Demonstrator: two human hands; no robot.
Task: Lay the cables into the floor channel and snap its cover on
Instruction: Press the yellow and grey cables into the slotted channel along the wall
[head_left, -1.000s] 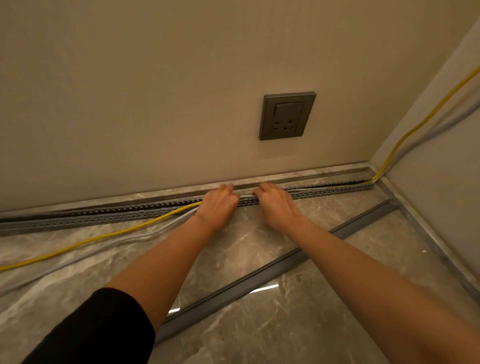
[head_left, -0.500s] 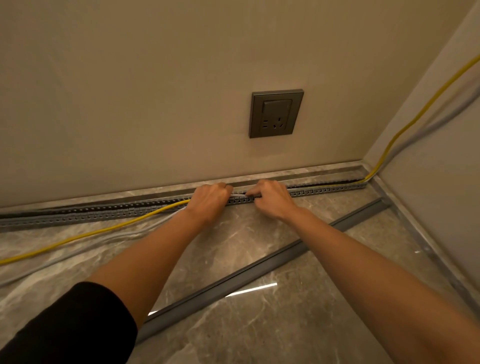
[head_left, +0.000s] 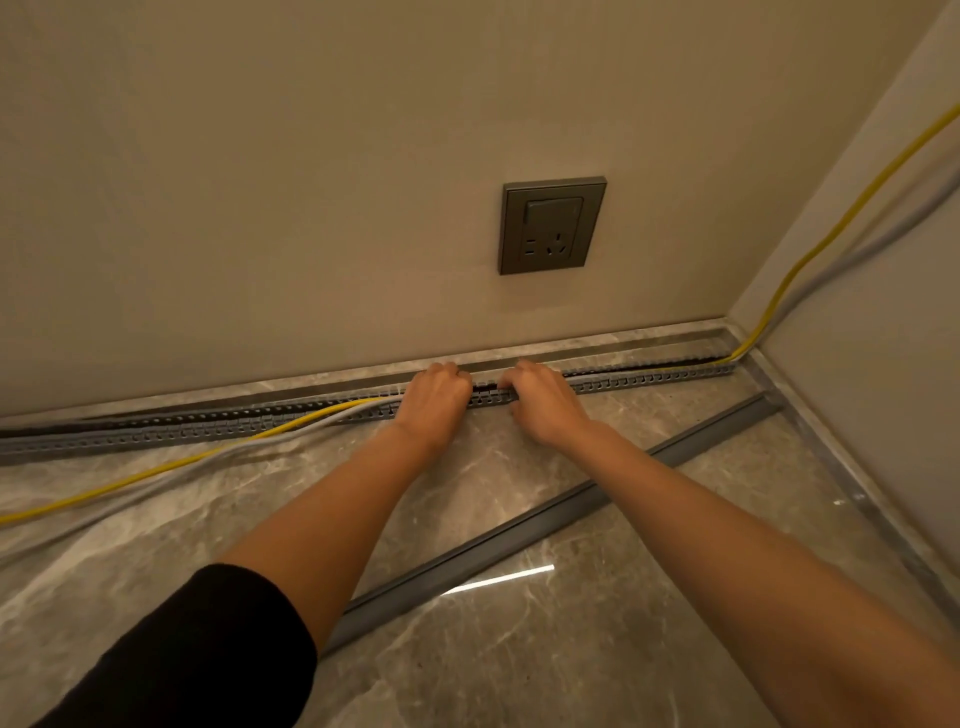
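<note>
Grey slotted plastic under both grips: left hand (head_left: 434, 402) and right hand (head_left: 543, 402) sit side by side on the floor channel (head_left: 649, 378). Knuckles are up and the fingers curl over its near wall, with the tips hidden down in the trough. Cannot tell whether either hand pinches a cable or only presses. A small gap between the hands shows dark trough.

Cables, count 2: one yellow cable (head_left: 156, 470), one grey cable (head_left: 270, 440).
- Left of the left hand, both cross the channel's near wall and trail loose over the marble floor (head_left: 597, 649) toward the left edge.
- Right of the hands, the yellow one shows inside the channel near the corner; the grey one is not clear there.
- Both climb the side wall.

Channel, count 1: at the foot of the back wall, top uncovered along all that shows.

Cover (head_left: 519, 535), count 1: a long grey strip lying flat and diagonal on the floor. It is apart from the channel and passes under the right forearm.

Wall socket (head_left: 552, 226), count 1: above the hands.

Black sleeve (head_left: 182, 660), count 1: on the left arm.
</note>
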